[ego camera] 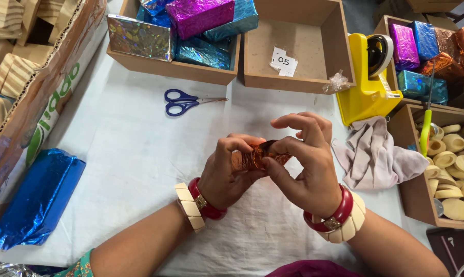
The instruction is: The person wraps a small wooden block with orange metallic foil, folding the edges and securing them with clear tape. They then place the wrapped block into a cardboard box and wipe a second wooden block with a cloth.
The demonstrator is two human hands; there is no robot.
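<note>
Both wrists wear red and cream bangles; left hand [227, 172] and right hand [306, 164] pinch a small copper foil-wrapped piece [255, 156] between fingertips above the white cloth-covered table [134, 154], blue-handled scissors [183, 101] lying beyond

My tabletop [129, 154], covered in white cloth. On it lie blue-handled scissors [183, 102], a blue foil roll [37, 197], a yellow tape dispenser [368, 82] and a grey rag [375, 154].

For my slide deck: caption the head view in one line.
Left hand and right hand pinch copper foil wrap around a small item, between blue-handled scissors and a yellow tape dispenser.
</note>
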